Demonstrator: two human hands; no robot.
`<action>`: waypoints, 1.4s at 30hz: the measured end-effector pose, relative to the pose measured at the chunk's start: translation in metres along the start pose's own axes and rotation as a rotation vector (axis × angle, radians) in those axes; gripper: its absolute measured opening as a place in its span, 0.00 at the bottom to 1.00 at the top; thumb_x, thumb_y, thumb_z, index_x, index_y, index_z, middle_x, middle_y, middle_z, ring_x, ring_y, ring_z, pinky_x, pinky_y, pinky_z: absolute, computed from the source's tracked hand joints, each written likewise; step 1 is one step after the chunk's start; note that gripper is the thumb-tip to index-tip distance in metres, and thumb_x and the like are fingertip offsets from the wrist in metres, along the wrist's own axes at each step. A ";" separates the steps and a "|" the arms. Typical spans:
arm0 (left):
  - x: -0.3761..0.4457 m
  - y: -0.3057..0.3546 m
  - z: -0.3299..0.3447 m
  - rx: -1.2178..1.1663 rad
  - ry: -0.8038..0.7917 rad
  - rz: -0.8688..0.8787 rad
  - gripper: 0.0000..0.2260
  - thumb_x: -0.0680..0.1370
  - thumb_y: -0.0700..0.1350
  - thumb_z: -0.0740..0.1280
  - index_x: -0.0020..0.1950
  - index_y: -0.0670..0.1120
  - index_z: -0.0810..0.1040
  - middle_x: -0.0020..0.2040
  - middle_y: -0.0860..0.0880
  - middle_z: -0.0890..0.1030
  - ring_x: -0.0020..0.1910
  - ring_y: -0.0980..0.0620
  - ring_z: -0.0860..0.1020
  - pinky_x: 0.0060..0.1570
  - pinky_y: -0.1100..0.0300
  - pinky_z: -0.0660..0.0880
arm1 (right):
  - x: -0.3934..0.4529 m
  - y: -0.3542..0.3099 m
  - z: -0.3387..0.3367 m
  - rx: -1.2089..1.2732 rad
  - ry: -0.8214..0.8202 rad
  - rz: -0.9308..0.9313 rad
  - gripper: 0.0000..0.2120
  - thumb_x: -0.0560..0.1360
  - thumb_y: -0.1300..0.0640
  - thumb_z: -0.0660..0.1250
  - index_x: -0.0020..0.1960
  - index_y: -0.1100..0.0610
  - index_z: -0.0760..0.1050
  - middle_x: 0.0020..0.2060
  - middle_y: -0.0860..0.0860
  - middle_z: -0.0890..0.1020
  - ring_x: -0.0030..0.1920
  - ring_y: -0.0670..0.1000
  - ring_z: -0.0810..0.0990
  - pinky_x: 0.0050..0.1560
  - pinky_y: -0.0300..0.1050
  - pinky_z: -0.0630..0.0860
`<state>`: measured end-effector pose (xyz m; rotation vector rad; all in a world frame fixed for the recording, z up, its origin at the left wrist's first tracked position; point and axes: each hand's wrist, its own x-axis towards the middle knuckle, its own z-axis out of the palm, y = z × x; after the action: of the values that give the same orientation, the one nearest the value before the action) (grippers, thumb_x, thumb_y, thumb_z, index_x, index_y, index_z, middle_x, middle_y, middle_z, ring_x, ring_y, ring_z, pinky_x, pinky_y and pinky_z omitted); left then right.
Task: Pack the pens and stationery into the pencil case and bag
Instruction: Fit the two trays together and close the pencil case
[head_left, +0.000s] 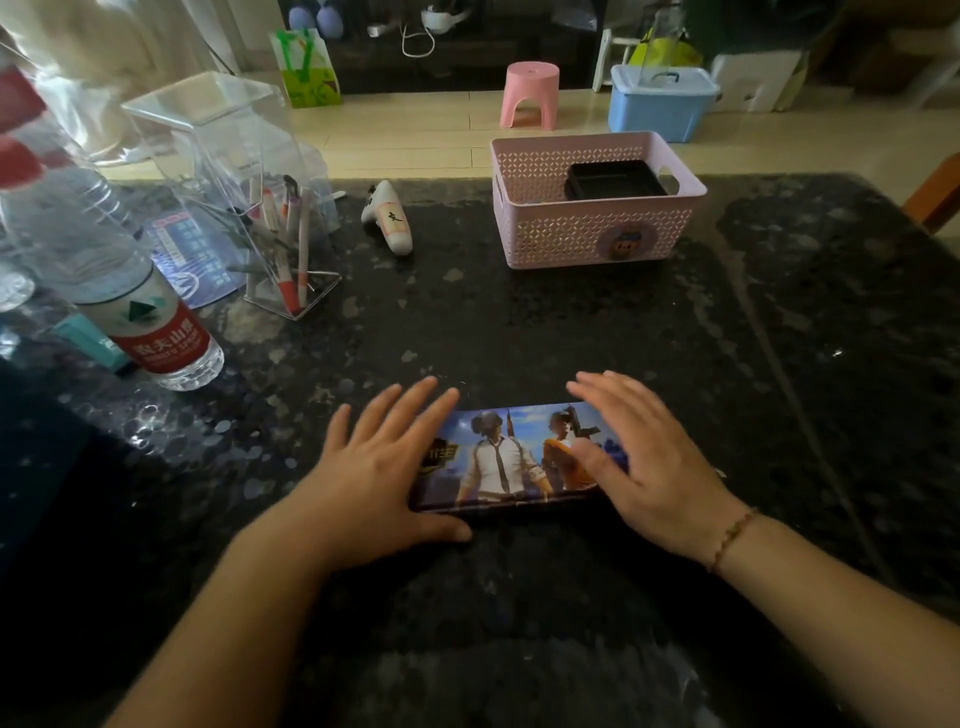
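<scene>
A flat pencil case (511, 460) with a printed picture of game figures lies closed on the dark table (571, 332) in front of me. My left hand (376, 467) lies over its left end with straight fingers, thumb along the near edge. My right hand (639, 457) rests flat on its right end, fingers spread. Several pens (291, 244) stand in a clear plastic holder (244, 208) at the far left.
A pink lattice basket (592, 228) with a black tray (615, 179) inside stands at the back right. A white controller-shaped object (389, 215) lies beside the holder. A water bottle (114, 275) and a blue leaflet (192, 254) sit at the left. A pink stool (530, 93) and blue box (660, 101) stand on the floor beyond.
</scene>
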<state>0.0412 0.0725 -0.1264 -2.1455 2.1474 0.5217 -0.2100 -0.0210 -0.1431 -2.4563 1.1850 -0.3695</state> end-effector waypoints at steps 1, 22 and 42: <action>-0.001 -0.006 -0.001 -0.023 -0.024 -0.014 0.52 0.64 0.74 0.64 0.74 0.63 0.31 0.77 0.59 0.34 0.76 0.53 0.35 0.73 0.42 0.38 | -0.002 0.006 -0.004 -0.013 -0.028 -0.010 0.29 0.76 0.35 0.53 0.74 0.43 0.56 0.73 0.40 0.58 0.72 0.37 0.48 0.70 0.41 0.48; 0.002 0.004 0.003 0.105 -0.072 -0.024 0.47 0.68 0.73 0.60 0.69 0.67 0.25 0.77 0.54 0.38 0.76 0.47 0.38 0.72 0.36 0.40 | -0.010 0.015 -0.016 -0.378 -0.357 -0.086 0.37 0.68 0.26 0.38 0.72 0.37 0.30 0.74 0.42 0.33 0.74 0.46 0.34 0.72 0.51 0.33; 0.016 -0.022 -0.018 -0.704 0.659 -0.261 0.16 0.72 0.44 0.73 0.59 0.51 0.78 0.44 0.55 0.81 0.40 0.58 0.80 0.43 0.61 0.78 | -0.011 0.012 -0.018 0.068 -0.184 0.130 0.64 0.58 0.35 0.75 0.70 0.39 0.26 0.71 0.39 0.61 0.70 0.35 0.49 0.71 0.39 0.43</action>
<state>0.0658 0.0523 -0.1185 -3.3209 2.0799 0.6965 -0.2320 -0.0230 -0.1327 -2.2851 1.2243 -0.1403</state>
